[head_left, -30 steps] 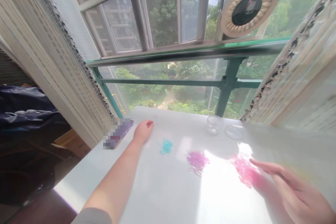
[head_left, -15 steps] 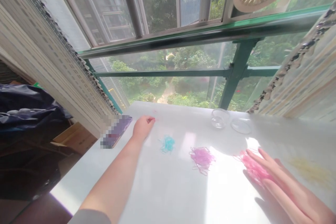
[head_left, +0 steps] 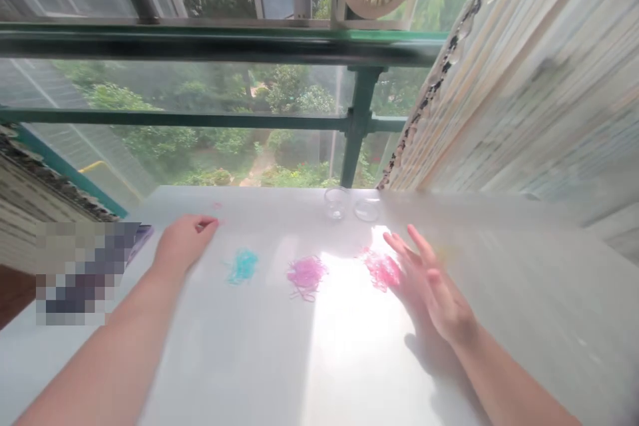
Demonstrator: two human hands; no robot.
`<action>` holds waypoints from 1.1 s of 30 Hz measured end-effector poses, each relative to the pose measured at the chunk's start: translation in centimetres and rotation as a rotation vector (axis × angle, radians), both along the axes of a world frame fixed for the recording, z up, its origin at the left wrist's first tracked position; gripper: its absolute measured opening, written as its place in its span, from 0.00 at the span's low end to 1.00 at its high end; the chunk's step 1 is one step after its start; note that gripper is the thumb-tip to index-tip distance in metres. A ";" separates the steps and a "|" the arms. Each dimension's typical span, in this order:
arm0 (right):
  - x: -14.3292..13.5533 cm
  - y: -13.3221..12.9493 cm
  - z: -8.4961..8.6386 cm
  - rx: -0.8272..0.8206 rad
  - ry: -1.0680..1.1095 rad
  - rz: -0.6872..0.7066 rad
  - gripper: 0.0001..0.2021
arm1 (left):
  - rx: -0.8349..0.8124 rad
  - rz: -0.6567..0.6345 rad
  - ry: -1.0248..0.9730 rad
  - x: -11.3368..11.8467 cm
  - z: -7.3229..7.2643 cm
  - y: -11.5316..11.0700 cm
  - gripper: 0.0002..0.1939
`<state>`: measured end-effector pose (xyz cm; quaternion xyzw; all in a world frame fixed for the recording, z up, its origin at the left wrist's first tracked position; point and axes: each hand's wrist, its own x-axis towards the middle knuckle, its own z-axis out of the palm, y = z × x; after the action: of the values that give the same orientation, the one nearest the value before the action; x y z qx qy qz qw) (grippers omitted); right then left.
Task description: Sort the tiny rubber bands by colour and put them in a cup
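My left hand [head_left: 187,239] rests at the back left of the white table [head_left: 239,359], its fingers pinched by a faint pink bit [head_left: 217,205]; what they hold is too small to name. Beside it lies a small teal pile of thin loops [head_left: 243,266]. A purple pile [head_left: 306,275] sits near the middle. At the right, my right hand [head_left: 432,283] hovers with fingers apart beside the pink pile [head_left: 382,269], holding nothing. A faint yellow pile [head_left: 446,253] shows partly behind that hand.
Towards the back edge stand a clear round dish [head_left: 336,205] and a flat clear lid [head_left: 367,210]. A phone-like object [head_left: 140,239], partly pixelated, lies at the left. Beyond the table are a green railing [head_left: 224,121], window and curtain [head_left: 499,80].
The view has turned right, so the piles appear further left. My right hand has drawn off the pink pile to its right side, fingers raised. My left hand stays pinched near the pink bit.
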<state>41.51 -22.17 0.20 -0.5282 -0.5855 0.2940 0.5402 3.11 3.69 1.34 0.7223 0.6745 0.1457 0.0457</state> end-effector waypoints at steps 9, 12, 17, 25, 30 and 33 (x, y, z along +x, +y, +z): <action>-0.2 0.6 0.0 0.059 0.125 -0.200 0.18 | 0.039 0.002 0.026 0.4 0.8 -0.3 0.15; -0.4 0.5 0.1 -0.001 -0.060 -0.277 0.10 | 0.088 -0.053 -0.046 1.4 1.8 -2.0 0.17; -2.1 -0.3 0.9 -0.128 -0.059 -0.131 0.07 | 0.059 -0.217 -0.304 6.8 3.2 -8.2 0.14; -4.9 -1.4 1.4 -0.185 0.099 0.197 0.10 | -0.251 -0.803 -0.383 16.7 4.0 -18.9 0.14; -4.7 -1.2 1.1 -0.244 0.164 0.133 0.05 | -0.260 -0.795 -0.380 17.8 3.7 -19.2 0.13; -4.6 -1.0 0.6 -0.244 0.169 0.166 0.06 | -0.248 -0.794 -0.368 17.7 3.1 -19.2 0.14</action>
<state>36.90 -23.12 0.83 -0.5130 -0.5394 0.4501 0.4932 20.77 -15.50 4.42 0.8761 0.3382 0.1609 0.3036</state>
